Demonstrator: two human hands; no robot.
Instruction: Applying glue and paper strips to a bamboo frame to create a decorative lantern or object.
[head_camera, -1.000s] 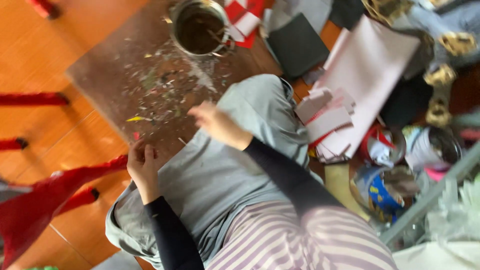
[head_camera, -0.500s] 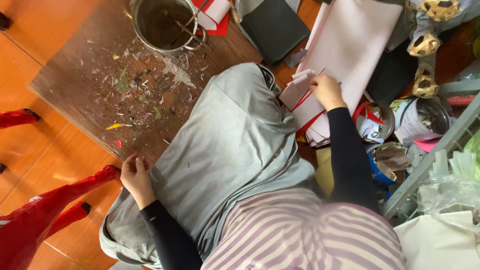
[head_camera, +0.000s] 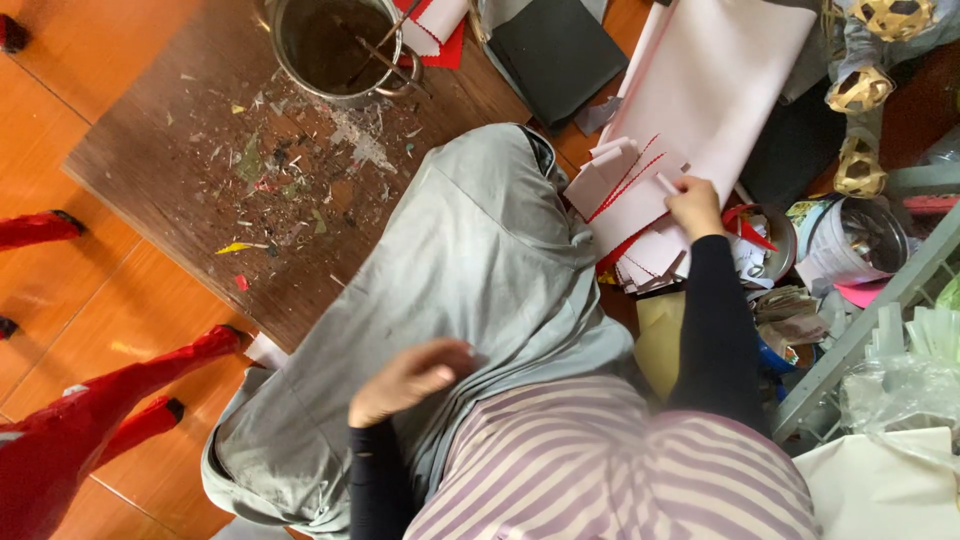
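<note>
Orange wooden flooring (head_camera: 60, 130) surrounds a low, dark brown board (head_camera: 170, 170) whose top is littered with small paper scraps and flecks. At its far edge stands a round metal pot (head_camera: 335, 45), dull inside, with thin sticks leaning in it.

Grey cloth (head_camera: 470, 260), soft and creased, covers my lap and knees. My left hand (head_camera: 410, 380) rests on that cloth near my striped trousers; its fingers are loosely curled and hold nothing that I can see.

My right hand (head_camera: 695, 205) reaches out to a stack of pale pink paper sheets (head_camera: 640, 195) lying on the floor just beside my knee. Thumb and fingertips are pinched narrowly on the edge of one sheet; whether the sheet is lifted clear of the stack I cannot tell.

Progress, as I judge it: the stack holds many flat pieces, several showing a thin red line or red edge, so much material appears prepared. One sheet is only being selected, and no piece lies on the lap cloth or on the board yet.

Materials: the paper is thin, matte and stiff enough to stay flat. A larger pink sheet (head_camera: 730, 80) lies beyond the stack. A dark, flat rectangular pad (head_camera: 555, 55) sits near the pot. Woven, openwork balls (head_camera: 860, 90) lie at the far right.
</note>
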